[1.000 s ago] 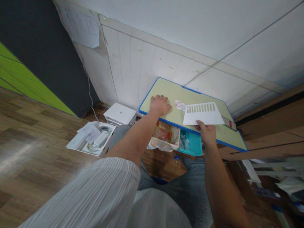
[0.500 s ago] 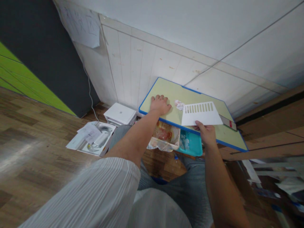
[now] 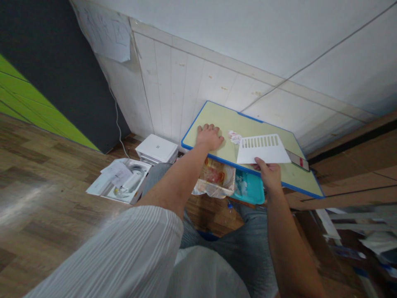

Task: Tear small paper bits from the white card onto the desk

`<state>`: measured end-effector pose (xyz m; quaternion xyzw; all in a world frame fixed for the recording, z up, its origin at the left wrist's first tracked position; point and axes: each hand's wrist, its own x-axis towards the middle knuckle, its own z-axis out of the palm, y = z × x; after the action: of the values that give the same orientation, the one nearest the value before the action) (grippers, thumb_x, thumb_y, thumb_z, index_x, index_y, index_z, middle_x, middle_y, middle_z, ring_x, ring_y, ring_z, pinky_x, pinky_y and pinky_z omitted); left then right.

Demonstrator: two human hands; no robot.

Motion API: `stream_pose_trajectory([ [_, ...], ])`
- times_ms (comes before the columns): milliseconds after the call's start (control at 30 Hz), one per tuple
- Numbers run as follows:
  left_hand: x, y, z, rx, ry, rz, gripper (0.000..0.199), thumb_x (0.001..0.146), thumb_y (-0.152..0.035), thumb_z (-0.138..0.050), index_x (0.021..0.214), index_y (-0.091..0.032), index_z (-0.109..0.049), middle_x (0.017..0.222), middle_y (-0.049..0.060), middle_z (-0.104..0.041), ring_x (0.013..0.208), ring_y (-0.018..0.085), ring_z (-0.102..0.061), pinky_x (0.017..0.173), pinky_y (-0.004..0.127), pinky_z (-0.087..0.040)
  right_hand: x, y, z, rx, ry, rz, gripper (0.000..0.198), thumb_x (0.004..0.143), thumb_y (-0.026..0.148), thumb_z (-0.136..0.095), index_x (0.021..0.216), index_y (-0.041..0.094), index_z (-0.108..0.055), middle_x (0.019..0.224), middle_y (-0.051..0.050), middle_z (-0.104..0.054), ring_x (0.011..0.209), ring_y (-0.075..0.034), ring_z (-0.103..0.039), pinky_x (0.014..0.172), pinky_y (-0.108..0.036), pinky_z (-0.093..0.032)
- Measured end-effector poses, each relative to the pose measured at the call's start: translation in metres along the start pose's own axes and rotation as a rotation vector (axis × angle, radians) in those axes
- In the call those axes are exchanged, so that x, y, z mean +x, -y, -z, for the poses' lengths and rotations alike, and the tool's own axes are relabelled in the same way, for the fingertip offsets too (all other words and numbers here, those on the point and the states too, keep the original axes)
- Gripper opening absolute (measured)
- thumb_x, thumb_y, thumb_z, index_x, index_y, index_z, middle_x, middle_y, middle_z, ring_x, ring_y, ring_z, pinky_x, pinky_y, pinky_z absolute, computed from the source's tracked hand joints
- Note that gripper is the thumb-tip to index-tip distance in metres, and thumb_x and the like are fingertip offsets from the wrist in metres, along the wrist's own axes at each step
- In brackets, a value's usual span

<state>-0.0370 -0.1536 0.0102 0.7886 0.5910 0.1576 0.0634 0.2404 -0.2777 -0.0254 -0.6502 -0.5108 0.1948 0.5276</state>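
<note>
The slotted sheet looks like smooth matt card, the tray plastic, the floor glossy wood.

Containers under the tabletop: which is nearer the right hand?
The teal container, just left of the right hand, which holds the slotted white sheet. The pale container with reddish contents sits farther left.

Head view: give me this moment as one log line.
left hand: flat on tabletop | right hand: pinching slotted white sheet, near edge | crumpled paper: by sheet's far left corner
</note>
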Motion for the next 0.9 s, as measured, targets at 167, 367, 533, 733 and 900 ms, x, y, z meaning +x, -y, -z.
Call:
stream_pose_trajectory([
  [167,-0.002,-0.001,0.002,0.015,0.006,-0.005,0.067,0.117,-0.052,-0.046,0.169,-0.017,-0.069,0.180,0.020,-0.063,0.168,0.042,-0.050,0.143,0.068,-0.035,0.006,0.000,0.000,0.065,-0.028,-0.040,0.048,0.073,0.068,-0.091,0.062,0.025,-0.072,0.063,-0.008,-0.075,0.062,-0.023,-0.068,0.064,-0.037,-0.060],
  [367,-0.007,0.006,0.002,0.022,-0.004,-0.047,0.064,0.118,-0.049,-0.048,0.167,-0.014,-0.071,0.178,0.021,-0.064,0.167,0.043,-0.052,0.141,0.068,-0.038,0.024,0.008,0.002,0.339,-0.006,-0.245,0.039,0.065,0.049,-0.099,0.076,0.022,-0.073,0.065,-0.004,-0.075,0.053,-0.015,-0.061,0.047,-0.026,-0.054],
  [533,-0.013,0.013,0.005,-0.009,-0.016,-0.076,0.056,0.115,-0.044,-0.056,0.162,-0.020,-0.074,0.178,0.016,-0.067,0.167,0.040,-0.054,0.142,0.064,-0.039,0.034,0.011,0.006,0.435,-0.085,-0.290,0.039,0.069,0.044,-0.101,0.085,0.022,-0.073,0.068,-0.002,-0.077,0.054,-0.015,-0.066,0.046,-0.024,-0.060],
  [733,-0.010,0.019,0.007,-0.063,-0.020,-0.084,0.050,0.113,-0.044,-0.064,0.156,-0.023,-0.079,0.173,0.012,-0.073,0.166,0.040,-0.056,0.140,0.061,-0.041,0.070,0.020,-0.003,0.249,-0.152,-0.260,0.027,0.082,0.038,-0.094,0.080,0.020,-0.074,0.067,-0.005,-0.078,0.049,-0.015,-0.067,0.044,-0.022,-0.058],
  [900,-0.005,0.021,0.008,-0.109,-0.028,-0.041,0.042,0.111,-0.043,-0.068,0.146,-0.025,-0.084,0.168,0.010,-0.077,0.162,0.040,-0.060,0.138,0.058,-0.044,0.111,0.036,-0.008,0.055,-0.082,-0.166,0.020,0.089,0.031,-0.083,0.076,0.019,-0.075,0.065,-0.008,-0.078,0.048,-0.018,-0.069,0.045,-0.025,-0.058],
])
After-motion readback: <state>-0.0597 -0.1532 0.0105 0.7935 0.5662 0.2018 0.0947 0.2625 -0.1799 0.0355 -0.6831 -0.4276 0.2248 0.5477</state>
